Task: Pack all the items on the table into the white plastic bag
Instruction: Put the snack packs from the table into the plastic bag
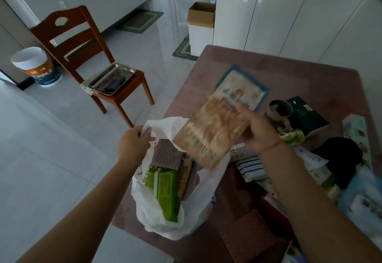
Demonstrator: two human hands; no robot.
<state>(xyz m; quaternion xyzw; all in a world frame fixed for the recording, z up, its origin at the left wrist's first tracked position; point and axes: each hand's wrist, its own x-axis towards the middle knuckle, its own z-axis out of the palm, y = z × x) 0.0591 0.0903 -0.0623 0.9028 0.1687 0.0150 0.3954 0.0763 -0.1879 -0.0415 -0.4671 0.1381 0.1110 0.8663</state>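
One white bag (165, 221) sits at the surface's (289, 70) left edge, its rim pinched by the left hand (133, 142). The right hand (258, 132) grips one tan packet (208, 136) above its mouth; one green pack (165, 190) lies inside.

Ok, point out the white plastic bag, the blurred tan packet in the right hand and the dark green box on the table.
white plastic bag (153, 227): head view, lower side wall.
blurred tan packet (208, 132): head view, middle of its face.
dark green box (307, 115): head view, top face.
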